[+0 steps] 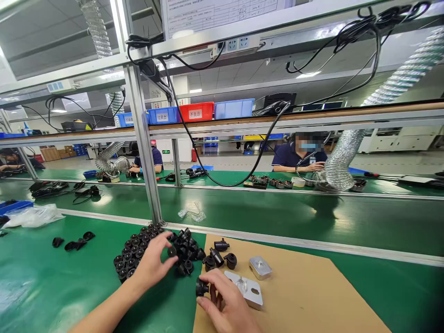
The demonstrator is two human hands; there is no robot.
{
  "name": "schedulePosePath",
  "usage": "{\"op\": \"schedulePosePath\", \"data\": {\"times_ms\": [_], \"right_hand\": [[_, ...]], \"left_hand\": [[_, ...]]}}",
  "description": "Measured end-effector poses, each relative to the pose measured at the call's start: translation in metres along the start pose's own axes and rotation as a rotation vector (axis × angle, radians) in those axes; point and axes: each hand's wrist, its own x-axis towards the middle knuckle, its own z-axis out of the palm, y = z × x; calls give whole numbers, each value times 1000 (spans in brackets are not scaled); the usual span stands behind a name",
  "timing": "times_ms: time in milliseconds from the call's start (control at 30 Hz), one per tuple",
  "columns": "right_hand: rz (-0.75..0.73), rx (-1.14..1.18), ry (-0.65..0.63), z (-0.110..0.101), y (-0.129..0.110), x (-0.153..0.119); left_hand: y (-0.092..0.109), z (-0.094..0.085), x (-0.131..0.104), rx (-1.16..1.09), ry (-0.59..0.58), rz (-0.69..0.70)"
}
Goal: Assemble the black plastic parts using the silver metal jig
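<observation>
- A clear plastic bag [33, 216] is lying at the left edge, partly covering a blue tray [21, 206] that the frame is cutting off.
- Rows of round black fittings [128, 256] are standing on the green worktop [86, 273], some disappearing behind the left hand [154, 261].
- The left hand's grip is pinching a small dark disc [172, 251] above the worktop, fingertips hiding its edge.
- A blue bin [163, 115] is showing "工具", the third character being hard to make out.
- A red bin [196, 112] is displaying "不良品".
- A printed sheet [222, 15] is running out of frame, its text too small.
- The right hand's [229, 300] grip is grasping a black fitting [201, 287] over brown cardboard [301, 286], partly hiding a metal block [255, 296].
</observation>
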Motion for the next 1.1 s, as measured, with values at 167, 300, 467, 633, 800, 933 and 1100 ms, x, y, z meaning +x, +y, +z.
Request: {"op": "schedulePosePath", "data": {"times_ms": [167,300,467,633,800,933,1100], "right_hand": [[94,135,11,-2,-4,1],[77,159,15,-3,-7,2],[39,126,12,-1,-9,1],[-56,39,37,1,-9,0],[-207,-121,39,-1,-5,1],[-347,-306,27,-7,-2,3],[-334,-296,4,-9,-5,5]], "left_hand": [[45,6,-27,-774,-276,-110],[46,22,-39,-868,-241,-123],[39,31,-44,-822,-232,0],[45,28,-43,-822,-219,61],[45,28,-43,-836,-236,80],[42,31,-46,-856,-264,31],[45,32,-47,-938,-253,-38]]}}
